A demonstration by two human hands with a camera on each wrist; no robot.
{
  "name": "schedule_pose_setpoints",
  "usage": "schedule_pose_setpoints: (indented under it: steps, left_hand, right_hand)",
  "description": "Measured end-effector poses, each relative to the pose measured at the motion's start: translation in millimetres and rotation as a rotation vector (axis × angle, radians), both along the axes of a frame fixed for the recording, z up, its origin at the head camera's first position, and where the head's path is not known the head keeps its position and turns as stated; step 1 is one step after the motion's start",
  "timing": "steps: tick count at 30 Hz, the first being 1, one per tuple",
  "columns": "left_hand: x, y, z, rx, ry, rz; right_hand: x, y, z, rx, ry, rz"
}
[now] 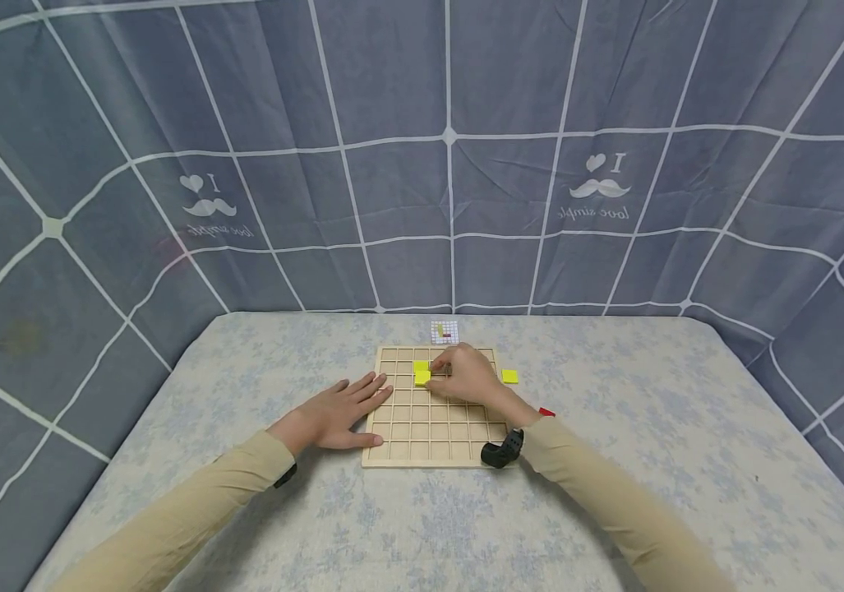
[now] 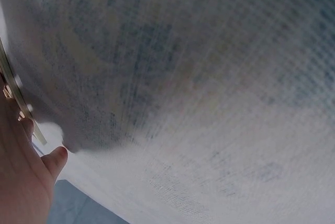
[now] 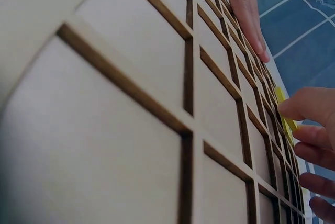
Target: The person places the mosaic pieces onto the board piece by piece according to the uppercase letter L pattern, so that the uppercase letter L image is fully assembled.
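A wooden grid board point(image 1: 422, 454) lies flat on the table. My left hand point(image 1: 336, 413) rests on its left edge with fingers spread and straight; the left wrist view shows part of this hand point(image 2: 23, 166) beside the board's edge. Over the upper middle of the grid, my right hand point(image 1: 466, 376) holds a yellow square tile point(image 1: 422, 378) at its edge, between thumb and finger. Just above that tile, another yellow tile point(image 1: 421, 365) sits in the grid. In the right wrist view, the thumb and fingers point(image 3: 309, 103) meet at yellow tile edges point(image 3: 288, 123).
A small card point(image 1: 445, 332) with a printed coloured grid lies behind the board. One yellow tile point(image 1: 510, 376) lies right of the board, and a red piece point(image 1: 546, 412) shows partly behind the right forearm. A patterned cloth covers the table point(image 1: 614, 395); a grey curtain point(image 1: 407, 197) hangs behind.
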State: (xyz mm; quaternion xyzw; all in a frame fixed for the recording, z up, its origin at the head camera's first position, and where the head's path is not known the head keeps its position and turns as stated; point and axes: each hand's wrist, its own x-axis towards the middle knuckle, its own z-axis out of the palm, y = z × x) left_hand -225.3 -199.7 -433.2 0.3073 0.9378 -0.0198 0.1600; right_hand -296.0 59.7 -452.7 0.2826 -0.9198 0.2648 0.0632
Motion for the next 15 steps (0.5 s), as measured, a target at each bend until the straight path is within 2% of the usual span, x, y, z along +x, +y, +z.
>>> schedule_pose_setpoints:
  steps: [15]
  left_hand:
    - [-1.3, -0.3, -1.6, -0.004, 0.004, 0.003]
  right_hand:
    - [1.2, -5.4, 0.3, 0.018, -0.006, -0.005]
